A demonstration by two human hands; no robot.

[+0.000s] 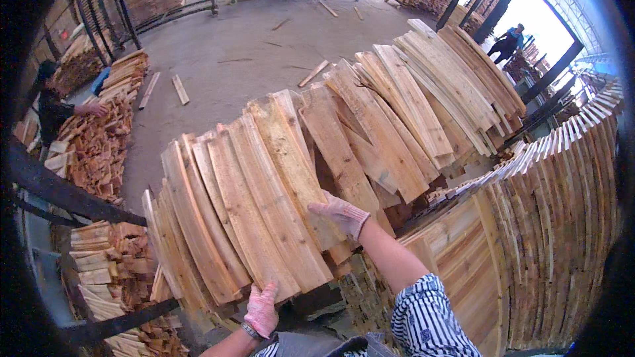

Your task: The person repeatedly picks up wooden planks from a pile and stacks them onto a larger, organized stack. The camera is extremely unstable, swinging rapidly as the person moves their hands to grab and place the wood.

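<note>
**Slab stacking: near bundle in hand**

Head view. We see both hands gloved and on the nearest bundle of wooden slabs (245, 192), which lies fanned across the top of the stack just ahead of us. Our left hand (262, 309) grips the near ends of the boards from below, fingers curled and clamped on the edge. Our right hand (341, 214) rests flat on the upper face of a plank, fingers spread rather than closed around anything. The right forearm carries a striped sleeve (426, 320).

Beyond lie two more fans of longer slabs (423, 99), overlapping toward the upper right. A neat wall of stacked planks (562, 225) curves down our right side. To the left, a heap of bark offcuts (96, 152) and a dark metal rack (59, 192); a co-worker (49, 102) reaches into that heap. Loose boards dot the concrete floor (225, 53). Another person (506, 41) stands at the bright doorway.

Progress, as we judge it: several bundles are laid and the right-hand wall is built; the near bundle looks unsettled, its ends uneven.
</note>
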